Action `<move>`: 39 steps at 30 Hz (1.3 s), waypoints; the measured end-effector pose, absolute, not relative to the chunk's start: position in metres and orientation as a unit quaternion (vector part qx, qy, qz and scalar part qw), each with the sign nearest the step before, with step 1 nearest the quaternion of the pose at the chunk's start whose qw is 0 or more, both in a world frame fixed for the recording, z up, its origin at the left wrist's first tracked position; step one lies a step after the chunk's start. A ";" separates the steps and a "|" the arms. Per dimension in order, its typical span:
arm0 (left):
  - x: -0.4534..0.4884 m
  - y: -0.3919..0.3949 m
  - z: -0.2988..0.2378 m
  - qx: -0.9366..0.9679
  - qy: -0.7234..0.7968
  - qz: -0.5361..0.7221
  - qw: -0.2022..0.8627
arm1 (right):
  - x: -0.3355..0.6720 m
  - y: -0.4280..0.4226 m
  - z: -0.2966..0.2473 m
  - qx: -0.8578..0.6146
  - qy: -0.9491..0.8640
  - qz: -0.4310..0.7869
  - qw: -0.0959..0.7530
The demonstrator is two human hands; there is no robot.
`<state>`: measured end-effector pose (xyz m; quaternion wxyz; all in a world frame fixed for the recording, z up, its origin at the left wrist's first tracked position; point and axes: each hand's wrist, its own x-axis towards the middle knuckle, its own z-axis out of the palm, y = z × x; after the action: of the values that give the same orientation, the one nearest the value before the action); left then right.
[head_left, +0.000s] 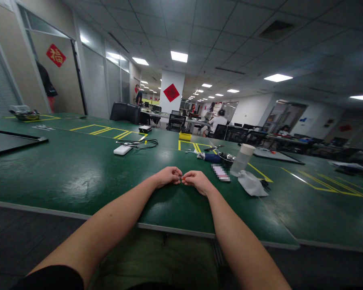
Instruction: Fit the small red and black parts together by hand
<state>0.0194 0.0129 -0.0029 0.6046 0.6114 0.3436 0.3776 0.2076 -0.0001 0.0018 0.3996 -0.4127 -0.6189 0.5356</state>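
Note:
My left hand (168, 177) and my right hand (197, 180) meet over the green table (109, 185), fingertips almost touching. Both are closed in a pinch. A tiny orange-red piece (184, 178) shows at the right fingertips; its kind is too small to tell. Between the left thumb and fingers there seems to be something small and greyish, mostly hidden. To the right of my right hand lies a flat blurred-out rectangle (220, 172), with a grey cloth pouch (251, 183) and a tall translucent cylinder with a whitish top (242, 160) beyond it.
A white power-bank-like block (123, 149) with black cables (145, 143) lies ahead to the left. Further right are a dark blue rolled item (210, 157), a metal bowl (228, 158) and a small yellow box (185, 136). The table's front edge (175, 230) runs below my forearms.

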 end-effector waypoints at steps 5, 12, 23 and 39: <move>0.019 0.015 -0.007 0.605 0.339 0.376 0.615 | 0.209 0.001 0.001 -0.411 -0.627 0.522 0.407; 0.020 0.012 -0.004 0.582 0.352 0.376 0.630 | 0.207 -0.001 0.003 -0.413 -0.608 0.539 0.412; 0.019 0.010 -0.001 0.603 0.343 0.373 0.617 | 0.209 0.001 0.001 -0.410 -0.626 0.532 0.397; 0.019 0.010 0.000 0.587 0.357 0.373 0.624 | 0.207 0.000 0.003 -0.414 -0.602 0.545 0.411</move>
<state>0.0192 0.0095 -0.0001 0.6238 0.5870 0.3566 0.3730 0.2072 -0.0004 0.0027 0.4105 -0.4142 -0.6025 0.5449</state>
